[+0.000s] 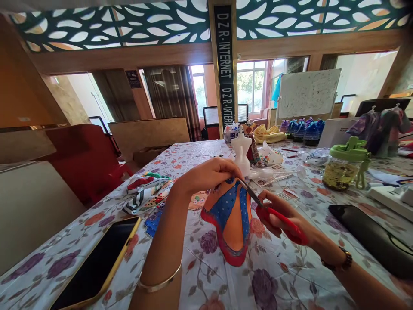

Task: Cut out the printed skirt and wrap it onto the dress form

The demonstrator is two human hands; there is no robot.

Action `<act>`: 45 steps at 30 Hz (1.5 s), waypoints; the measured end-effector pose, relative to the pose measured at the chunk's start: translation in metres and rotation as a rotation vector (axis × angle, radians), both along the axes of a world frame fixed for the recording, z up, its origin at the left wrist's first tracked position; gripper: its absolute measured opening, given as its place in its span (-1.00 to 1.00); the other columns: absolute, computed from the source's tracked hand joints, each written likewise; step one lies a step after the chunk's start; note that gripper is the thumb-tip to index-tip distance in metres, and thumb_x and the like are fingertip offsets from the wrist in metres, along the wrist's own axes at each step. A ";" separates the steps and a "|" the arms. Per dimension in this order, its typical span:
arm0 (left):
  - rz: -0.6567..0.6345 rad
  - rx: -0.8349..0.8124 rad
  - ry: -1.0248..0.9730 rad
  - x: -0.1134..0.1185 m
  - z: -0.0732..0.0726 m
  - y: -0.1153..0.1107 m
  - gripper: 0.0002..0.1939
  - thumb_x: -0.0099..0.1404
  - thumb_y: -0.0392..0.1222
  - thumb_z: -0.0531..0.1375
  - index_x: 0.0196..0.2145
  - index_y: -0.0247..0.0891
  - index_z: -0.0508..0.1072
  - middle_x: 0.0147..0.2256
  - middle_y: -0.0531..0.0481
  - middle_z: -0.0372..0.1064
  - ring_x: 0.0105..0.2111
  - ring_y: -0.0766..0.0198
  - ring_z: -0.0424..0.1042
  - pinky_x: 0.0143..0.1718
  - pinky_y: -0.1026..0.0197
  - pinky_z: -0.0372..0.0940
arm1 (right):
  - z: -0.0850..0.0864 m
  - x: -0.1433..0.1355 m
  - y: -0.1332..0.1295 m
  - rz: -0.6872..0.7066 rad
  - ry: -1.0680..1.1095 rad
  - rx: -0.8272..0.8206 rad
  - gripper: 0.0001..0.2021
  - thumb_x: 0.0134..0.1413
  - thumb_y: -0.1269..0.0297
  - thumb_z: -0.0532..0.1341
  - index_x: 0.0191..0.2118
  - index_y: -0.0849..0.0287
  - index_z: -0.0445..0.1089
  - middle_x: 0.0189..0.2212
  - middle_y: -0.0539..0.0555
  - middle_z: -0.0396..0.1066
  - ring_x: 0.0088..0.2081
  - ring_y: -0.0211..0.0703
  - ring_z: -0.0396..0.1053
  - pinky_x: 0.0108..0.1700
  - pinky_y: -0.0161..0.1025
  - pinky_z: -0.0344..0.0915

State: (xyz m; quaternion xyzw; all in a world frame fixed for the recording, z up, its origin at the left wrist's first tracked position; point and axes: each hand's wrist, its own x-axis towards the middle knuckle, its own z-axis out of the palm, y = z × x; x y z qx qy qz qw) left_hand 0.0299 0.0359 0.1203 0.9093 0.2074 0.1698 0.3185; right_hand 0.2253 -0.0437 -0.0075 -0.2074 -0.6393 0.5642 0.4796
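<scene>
My left hand (222,170) pinches the top edge of a piece of patterned fabric (237,224), which hangs down over the table. The fabric has orange and blue panels and a red border along its lower edge. In my right hand (284,215) is a pair of scissors (280,221) with red handles. Their blades point up and left, meeting the fabric's upper right edge close to my left fingertips. Whether the blades are parted around the cloth I cannot make out.
A phone in a yellow case (100,262) lies at left, near fabric scraps (150,196). Behind my hands stands a small white mannequin (241,153). To the right are a green-lidded jar (343,168), a black case (368,237) and a white power strip (393,202).
</scene>
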 end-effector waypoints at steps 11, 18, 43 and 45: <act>-0.008 -0.063 0.082 -0.004 0.003 -0.008 -0.73 0.17 -0.13 0.15 -0.18 -0.26 0.44 -0.29 -0.02 0.46 -0.30 0.28 0.41 -0.29 0.30 0.25 | -0.008 0.005 0.002 0.027 0.077 -0.002 -0.82 0.15 0.16 0.12 -0.18 0.07 0.14 -0.67 -0.19 0.15 -0.71 -0.43 0.02 -0.67 -0.43 -0.05; 0.158 0.058 0.104 0.015 -0.009 -0.004 -0.78 0.08 -0.11 0.22 -0.39 -0.33 0.51 -0.43 0.00 0.46 -0.40 0.28 0.39 -0.38 0.30 0.22 | 0.001 0.006 0.000 -0.028 -0.001 -0.053 -0.83 0.15 0.14 0.10 -0.30 0.09 0.10 -0.70 -0.19 0.17 -0.71 -0.40 0.04 -0.64 -0.39 -0.08; 0.450 -0.181 -0.342 -0.019 -0.103 -0.016 -0.76 0.06 -0.15 0.27 -0.29 -0.30 0.46 -0.47 0.05 0.37 -0.51 0.40 0.27 -0.49 0.36 0.16 | -0.003 0.014 0.021 0.153 -0.364 -0.242 -0.69 0.09 0.04 0.13 -0.37 0.26 0.27 -0.55 -0.02 0.35 -0.67 -0.43 0.18 -0.66 -0.43 0.06; 0.454 -0.164 -0.371 -0.017 -0.102 -0.018 -0.79 0.05 -0.20 0.27 -0.31 -0.30 0.47 -0.44 0.04 0.39 -0.46 0.38 0.30 -0.45 0.36 0.19 | -0.003 0.014 0.022 0.132 -0.402 -0.241 -0.64 0.04 0.00 0.15 -0.40 0.29 0.30 -0.56 0.00 0.35 -0.65 -0.42 0.17 -0.64 -0.41 0.08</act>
